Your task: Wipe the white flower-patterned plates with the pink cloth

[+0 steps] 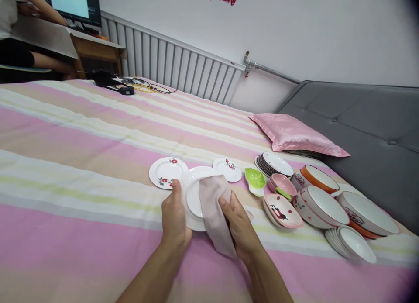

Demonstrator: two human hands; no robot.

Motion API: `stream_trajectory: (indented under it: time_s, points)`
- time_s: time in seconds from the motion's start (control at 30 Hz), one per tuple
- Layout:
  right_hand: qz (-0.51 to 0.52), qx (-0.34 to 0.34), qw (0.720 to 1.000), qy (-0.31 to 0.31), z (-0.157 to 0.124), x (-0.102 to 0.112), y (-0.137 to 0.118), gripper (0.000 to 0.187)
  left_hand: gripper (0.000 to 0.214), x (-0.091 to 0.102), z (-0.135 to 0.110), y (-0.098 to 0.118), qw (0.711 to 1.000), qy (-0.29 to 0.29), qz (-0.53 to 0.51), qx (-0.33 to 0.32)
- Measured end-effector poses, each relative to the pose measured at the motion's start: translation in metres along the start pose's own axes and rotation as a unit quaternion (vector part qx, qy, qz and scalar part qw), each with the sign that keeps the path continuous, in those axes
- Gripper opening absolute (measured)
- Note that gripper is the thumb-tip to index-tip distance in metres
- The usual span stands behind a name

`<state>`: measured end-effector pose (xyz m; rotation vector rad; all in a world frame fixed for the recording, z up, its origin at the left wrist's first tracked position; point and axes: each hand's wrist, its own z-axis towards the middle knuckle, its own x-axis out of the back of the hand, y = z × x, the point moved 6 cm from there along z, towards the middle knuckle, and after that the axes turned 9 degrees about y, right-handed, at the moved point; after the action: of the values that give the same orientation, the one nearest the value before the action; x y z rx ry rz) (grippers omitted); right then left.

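My left hand [174,218] grips the left rim of a white plate [194,198], thumb on top. In my right hand [238,224] is a greyish-pink cloth [212,207], pinched against the plate's right side and draped over part of its face. The cloth hides the plate's right edge and some of my right fingers. Just beyond the held plate, a white plate with red flowers [166,172] lies on the bed to the left. Another flowered plate [228,169] rests to the right, both partly behind the held one.
Right of my hands stand a green leaf-shaped dish [255,181], pink bowls [283,185], a square patterned bowl [284,211], large bowls [324,207], and plate stacks [275,164]. A pink pillow [296,132] lies by the grey headboard [356,115]. Cables [147,85] and a seated person [29,28] are far left.
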<state>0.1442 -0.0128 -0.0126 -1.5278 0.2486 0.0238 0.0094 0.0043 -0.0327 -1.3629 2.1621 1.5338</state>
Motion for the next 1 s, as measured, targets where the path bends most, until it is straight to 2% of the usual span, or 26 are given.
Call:
stream_trajectory:
  time_s: [0.1, 0.2, 0.27, 0.37, 0.47, 0.6, 0.7, 0.77, 0.83, 1.0]
  points:
    - [0.045, -0.084, 0.993, -0.066, -0.006, -0.015, 0.0, 0.046, 0.046, 0.002, 0.001, 0.003, 1.0, 0.018, -0.013, -0.022]
    - [0.068, -0.1, 0.991, -0.061, -0.008, -0.019, 0.0, 0.052, 0.043, 0.002, 0.0, 0.004, 0.998, 0.019, -0.024, -0.048]
    - [0.089, -0.096, 0.99, -0.047, -0.007, -0.017, 0.001, 0.053, 0.044, 0.0, -0.003, 0.002, 0.998, -0.002, -0.023, -0.051]
    - [0.109, -0.082, 0.99, -0.031, -0.001, -0.009, 0.001, 0.049, 0.044, -0.009, -0.01, -0.002, 0.996, -0.087, 0.002, -0.029]
    - [0.11, -0.063, 0.992, 0.002, 0.009, 0.01, -0.006, 0.044, 0.042, -0.019, -0.019, -0.008, 0.977, -0.197, 0.085, 0.013]
    - [0.066, -0.03, 0.996, 0.05, 0.017, 0.042, -0.019, 0.038, 0.039, -0.025, -0.031, -0.019, 0.916, -0.325, 0.22, 0.082]
    - [0.005, -0.048, 0.999, -0.026, 0.015, 0.046, -0.022, 0.034, 0.044, -0.025, -0.041, -0.027, 0.863, -0.407, 0.273, 0.124]
    - [-0.033, -0.051, 0.994, -0.095, 0.01, 0.042, -0.022, 0.03, 0.048, -0.023, -0.045, -0.03, 0.836, -0.439, 0.297, 0.141]
    - [-0.061, -0.042, 0.989, -0.128, 0.007, 0.038, -0.024, 0.026, 0.047, -0.022, -0.048, -0.03, 0.826, -0.45, 0.311, 0.135]
    - [-0.064, -0.062, 0.99, -0.108, 0.005, 0.034, -0.025, 0.03, 0.043, -0.025, -0.051, -0.025, 0.839, -0.45, 0.284, 0.115]
